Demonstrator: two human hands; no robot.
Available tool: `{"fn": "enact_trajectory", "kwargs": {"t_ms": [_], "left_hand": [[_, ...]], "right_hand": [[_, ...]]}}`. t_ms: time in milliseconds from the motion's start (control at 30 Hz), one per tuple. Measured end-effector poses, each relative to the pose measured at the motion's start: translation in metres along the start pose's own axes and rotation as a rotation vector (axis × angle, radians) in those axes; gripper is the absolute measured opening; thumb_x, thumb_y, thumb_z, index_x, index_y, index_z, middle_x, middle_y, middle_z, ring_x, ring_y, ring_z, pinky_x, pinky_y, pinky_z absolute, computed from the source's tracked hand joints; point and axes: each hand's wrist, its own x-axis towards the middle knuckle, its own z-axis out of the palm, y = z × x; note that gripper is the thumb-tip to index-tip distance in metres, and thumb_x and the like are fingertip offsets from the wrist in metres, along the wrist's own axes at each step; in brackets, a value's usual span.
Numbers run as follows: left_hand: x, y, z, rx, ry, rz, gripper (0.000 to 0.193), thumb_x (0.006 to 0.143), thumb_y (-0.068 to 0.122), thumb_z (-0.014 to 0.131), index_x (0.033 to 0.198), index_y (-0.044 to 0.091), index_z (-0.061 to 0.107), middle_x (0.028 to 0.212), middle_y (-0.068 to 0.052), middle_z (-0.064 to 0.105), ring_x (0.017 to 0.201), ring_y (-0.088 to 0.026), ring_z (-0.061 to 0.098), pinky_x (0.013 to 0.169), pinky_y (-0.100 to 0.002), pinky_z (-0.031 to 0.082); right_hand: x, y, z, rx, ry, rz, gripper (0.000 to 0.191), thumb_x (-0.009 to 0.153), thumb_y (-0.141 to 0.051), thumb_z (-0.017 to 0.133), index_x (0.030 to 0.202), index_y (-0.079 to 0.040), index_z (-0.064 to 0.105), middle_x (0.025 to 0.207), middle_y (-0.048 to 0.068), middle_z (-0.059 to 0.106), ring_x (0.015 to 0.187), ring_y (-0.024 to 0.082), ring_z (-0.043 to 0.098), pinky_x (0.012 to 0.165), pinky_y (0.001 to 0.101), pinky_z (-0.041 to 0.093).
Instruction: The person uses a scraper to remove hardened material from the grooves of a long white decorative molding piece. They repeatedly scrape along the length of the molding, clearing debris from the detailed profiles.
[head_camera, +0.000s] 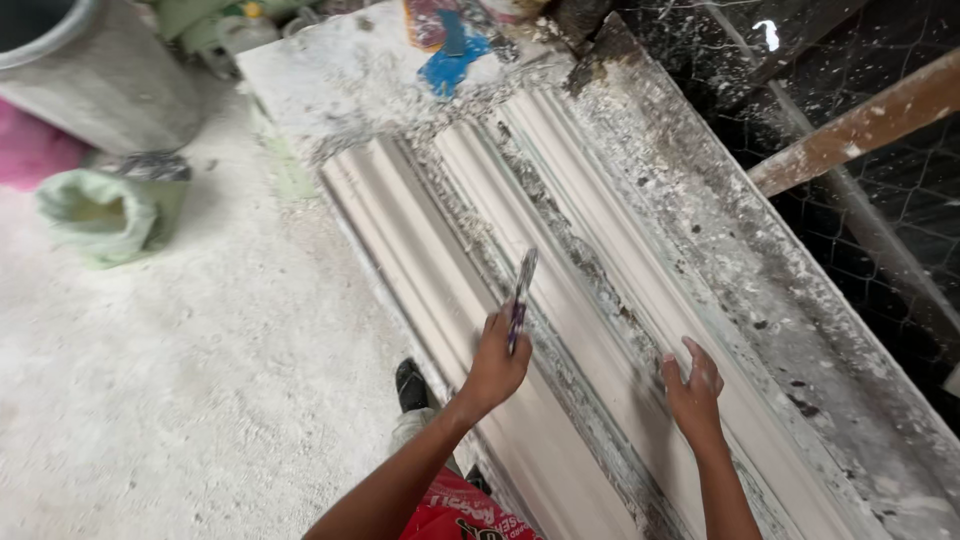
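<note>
Plaster cornice mouldings (590, 300), long and ribbed, lie side by side on a plaster-crusted workbench (760, 290), running from its far end, by a blue and red smear, down to the near edge. The left hand (497, 362) is clenched around a thin scraping tool (520, 295) with a purple handle; its blade points up and away over the groove between the left and middle mouldings. The right hand (692, 385) is released, fingers spread, resting on the crumb-strewn surface of the right-hand moulding near the bench's near end. Dried plaster crumbs fill the channels between the mouldings and cover the bench's right edge.

Beside the bench's left edge, the floor (200, 380) is white with plaster dust. A black shoe (410, 385) stands there, just beside the bench, with red shorts (450, 515) below it. Farther off lie a rolled-down green sack (105, 215) and a grey bucket (90, 70). Beyond the right edge, a wooden beam (860, 125) crosses wire mesh (880, 230).
</note>
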Motion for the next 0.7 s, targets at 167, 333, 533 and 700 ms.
{"fn": "enact_trajectory", "kwargs": {"t_ms": [167,333,533,700], "left_hand": [[0.137,-0.003,0.055,-0.053,0.049,-0.099,0.058,0.099,0.017,0.055,0.149,-0.007,0.040,0.112,-0.026,0.058,0.099,-0.039,0.059,0.089,-0.048,0.049],[0.212,0.003,0.090,-0.025,0.147,-0.198,0.058,0.099,0.017,0.052,0.148,-0.011,0.039,0.127,-0.036,0.052,0.111,-0.050,0.056,0.100,-0.053,0.047],[0.226,0.001,0.126,-0.057,0.076,-0.325,0.066,0.104,0.017,0.044,0.152,-0.019,0.017,0.149,-0.043,0.031,0.132,-0.055,0.044,0.109,-0.051,0.042],[0.241,-0.019,0.142,-0.084,0.081,-0.290,0.059,0.102,0.012,0.046,0.145,-0.023,0.025,0.130,-0.044,0.052,0.119,-0.054,0.058,0.103,-0.052,0.049]], "right_hand": [[0.062,-0.012,0.010,-0.161,-0.011,0.346,0.105,0.080,-0.079,0.046,0.165,-0.026,0.014,0.171,0.018,-0.002,0.154,0.048,-0.009,0.118,0.0685,-0.002],[0.081,-0.016,0.026,-0.160,-0.024,0.522,0.108,0.079,-0.086,0.043,0.164,-0.028,0.010,0.172,0.015,-0.006,0.154,0.049,-0.015,0.116,0.0726,-0.011],[0.081,-0.001,0.039,-0.141,0.047,0.481,0.105,0.081,-0.082,0.047,0.163,-0.025,0.017,0.172,0.015,0.001,0.154,0.048,-0.015,0.115,0.0720,-0.014],[0.078,0.020,0.043,-0.138,0.055,0.483,0.102,0.081,-0.081,0.046,0.162,-0.025,0.020,0.172,0.014,0.003,0.155,0.048,-0.012,0.116,0.0723,-0.013]]}}
